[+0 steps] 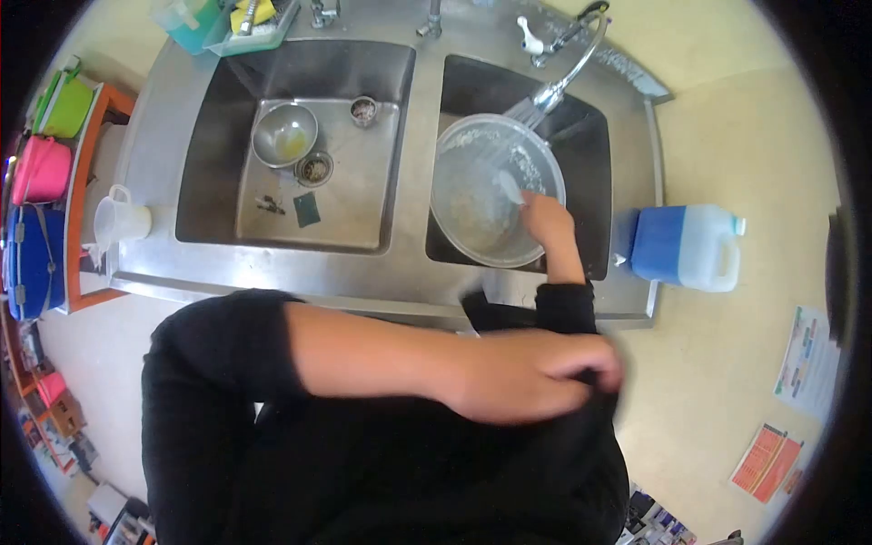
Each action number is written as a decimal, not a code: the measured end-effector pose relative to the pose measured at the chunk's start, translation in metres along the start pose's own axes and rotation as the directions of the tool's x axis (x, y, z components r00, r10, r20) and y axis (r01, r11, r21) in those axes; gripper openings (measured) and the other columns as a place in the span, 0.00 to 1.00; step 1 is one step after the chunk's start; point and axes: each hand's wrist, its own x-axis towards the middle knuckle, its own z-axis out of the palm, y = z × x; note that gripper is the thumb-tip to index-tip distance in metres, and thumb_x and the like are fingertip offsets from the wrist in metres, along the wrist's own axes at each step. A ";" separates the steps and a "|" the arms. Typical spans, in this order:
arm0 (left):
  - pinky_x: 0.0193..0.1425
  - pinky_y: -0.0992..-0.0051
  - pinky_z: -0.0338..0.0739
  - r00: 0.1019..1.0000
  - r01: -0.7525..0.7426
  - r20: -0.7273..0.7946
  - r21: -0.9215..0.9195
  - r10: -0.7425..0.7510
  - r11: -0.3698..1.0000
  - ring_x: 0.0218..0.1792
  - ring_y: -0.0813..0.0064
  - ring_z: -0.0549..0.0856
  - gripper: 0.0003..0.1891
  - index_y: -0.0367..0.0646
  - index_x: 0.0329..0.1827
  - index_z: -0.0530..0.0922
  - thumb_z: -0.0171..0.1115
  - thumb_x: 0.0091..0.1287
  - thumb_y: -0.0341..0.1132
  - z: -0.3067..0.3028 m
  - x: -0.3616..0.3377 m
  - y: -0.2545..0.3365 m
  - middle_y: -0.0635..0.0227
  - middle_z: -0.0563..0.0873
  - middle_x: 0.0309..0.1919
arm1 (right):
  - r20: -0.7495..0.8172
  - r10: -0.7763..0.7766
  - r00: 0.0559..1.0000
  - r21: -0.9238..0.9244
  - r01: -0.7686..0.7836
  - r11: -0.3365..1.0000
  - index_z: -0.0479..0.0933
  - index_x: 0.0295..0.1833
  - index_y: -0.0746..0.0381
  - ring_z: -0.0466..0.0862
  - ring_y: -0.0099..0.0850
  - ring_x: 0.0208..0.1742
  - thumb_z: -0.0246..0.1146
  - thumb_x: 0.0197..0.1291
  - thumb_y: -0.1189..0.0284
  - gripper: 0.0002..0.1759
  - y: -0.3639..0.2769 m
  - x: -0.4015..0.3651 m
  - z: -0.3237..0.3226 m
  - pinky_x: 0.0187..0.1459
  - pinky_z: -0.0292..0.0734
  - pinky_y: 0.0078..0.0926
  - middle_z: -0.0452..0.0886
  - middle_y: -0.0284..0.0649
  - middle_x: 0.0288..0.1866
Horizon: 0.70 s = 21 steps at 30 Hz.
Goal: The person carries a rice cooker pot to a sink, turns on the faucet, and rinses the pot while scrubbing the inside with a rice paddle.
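My right hand (pixel 548 221) is closed round a whitish utensil (pixel 510 186), perhaps a spoon or scoop, whose far end reaches into a large round pot (pixel 556 173). The pot sits in the right sink basin (pixel 590 145), with pale residue on its inner wall and cloudy contents at the bottom. Across my body, my left hand (pixel 554 377) is closed on the black sleeve (pixel 595 395) of my right arm. Its fingers are slightly blurred.
A chrome faucet (pixel 548 95) hangs over the pot's rim. The left basin (pixel 354 218) holds a metal bowl (pixel 272 136), a small cup (pixel 363 111) and a green scouring pad (pixel 306 210). A plastic jug (pixel 123 221) stands left; a blue-labelled canister (pixel 690 247) stands right.
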 end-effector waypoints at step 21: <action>0.60 0.72 0.68 0.167 0.759 -0.970 0.240 0.176 0.605 0.54 0.70 0.77 0.16 0.38 0.56 0.72 0.51 0.66 0.22 -0.091 -0.257 -0.097 0.62 0.79 0.49 | -0.495 -0.266 0.827 0.108 0.362 0.926 0.72 0.59 0.50 0.81 0.44 0.40 0.51 0.60 0.73 0.21 -0.020 0.107 -0.061 0.39 0.77 0.41 0.79 0.40 0.42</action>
